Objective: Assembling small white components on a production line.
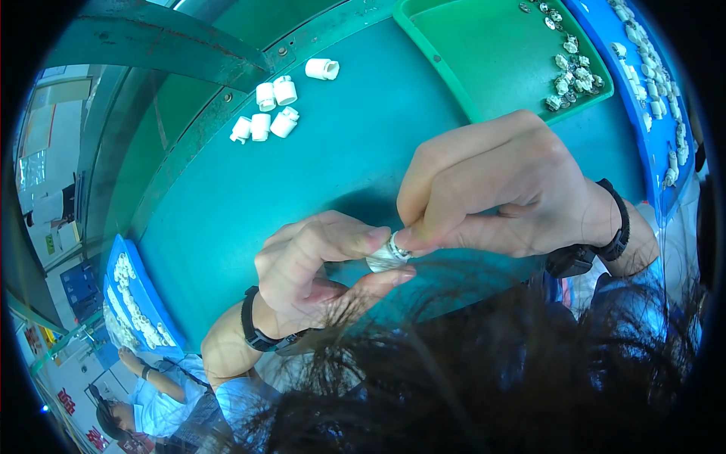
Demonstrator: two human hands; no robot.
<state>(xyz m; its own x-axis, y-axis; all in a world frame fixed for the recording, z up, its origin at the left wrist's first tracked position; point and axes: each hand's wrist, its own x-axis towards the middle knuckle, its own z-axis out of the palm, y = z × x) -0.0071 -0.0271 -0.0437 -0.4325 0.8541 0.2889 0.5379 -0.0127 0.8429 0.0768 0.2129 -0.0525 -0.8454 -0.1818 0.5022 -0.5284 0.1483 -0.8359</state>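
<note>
Over the teal tabletop [318,166], my left hand [314,261] pinches a small white cylindrical plastic part [387,259] between thumb and fingers. My right hand [491,189] is closed at that part's upper right rim, thumb and fingertips pressed together there. Whether a separate small piece sits in the right fingertips cannot be made out. The lower edge of the part lies partly behind my left fingers, and dark hair covers the near side of the view. Both wrists wear black bands.
Several white cylindrical parts [284,92] lie at the far left by a green metal frame [151,45]. A green tray [484,68] holds small metal-and-white pieces. Blue trays with white parts stand right [643,144] and left [170,329]. Another person [162,401] sits lower left.
</note>
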